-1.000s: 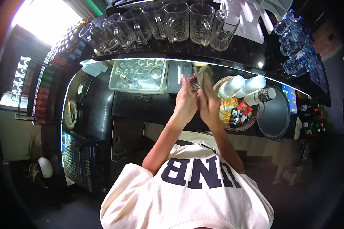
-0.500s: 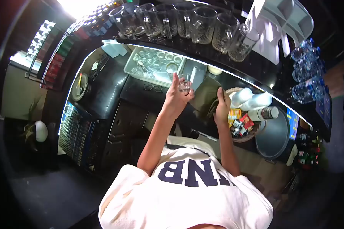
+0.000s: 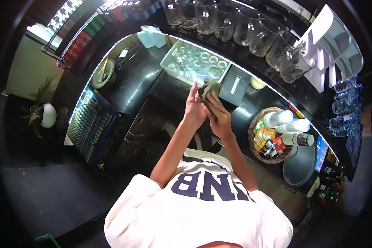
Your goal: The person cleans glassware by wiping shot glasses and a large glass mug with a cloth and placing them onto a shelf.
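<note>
In the head view, both my hands meet in front of me, over the dark counter edge. My left hand [image 3: 194, 109] has its thumb raised and its fingers curled round a small clear glass, which the cloth now mostly hides. A grey-brown cloth [image 3: 211, 88] is gripped by my right hand [image 3: 220, 118] and pressed against the glass. Just beyond my hands stands a pale plastic tub [image 3: 168, 65] containing several small clear glasses [image 3: 196, 62].
Large glass mugs [image 3: 263, 37] line the raised shelf ahead. On the right are a wicker basket [image 3: 252, 136] of sachets and cups, a round tray [image 3: 300, 167] and water bottles [image 3: 346, 107]. A dark box [image 3: 234, 84] sits beside the tub. An audio mixer [image 3: 90, 126] is at left.
My right hand has moved left, bringing the cloth from beside the glass onto it, so the glass is now mostly covered. The camera view has shifted, and the counter appears further right.
</note>
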Available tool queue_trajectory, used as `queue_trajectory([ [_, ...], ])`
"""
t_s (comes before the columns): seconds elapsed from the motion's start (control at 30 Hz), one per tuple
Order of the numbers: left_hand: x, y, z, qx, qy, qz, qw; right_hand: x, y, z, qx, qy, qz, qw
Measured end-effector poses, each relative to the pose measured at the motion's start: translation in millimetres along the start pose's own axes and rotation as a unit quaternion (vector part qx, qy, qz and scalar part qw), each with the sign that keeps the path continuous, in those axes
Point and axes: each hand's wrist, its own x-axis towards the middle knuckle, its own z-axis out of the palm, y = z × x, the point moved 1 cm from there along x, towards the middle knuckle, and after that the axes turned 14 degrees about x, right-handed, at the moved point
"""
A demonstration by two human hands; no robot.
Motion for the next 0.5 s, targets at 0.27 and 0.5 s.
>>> queue_trajectory([
  [0.27,-17,70,-66,0.134,0.068,0.072,0.986,6,54,61,0.150,0.228,0.258,0.927],
  [0.5,-43,115,-102,0.160,0.035,0.123,0.979,69,11,137,0.153,0.138,0.171,0.963],
])
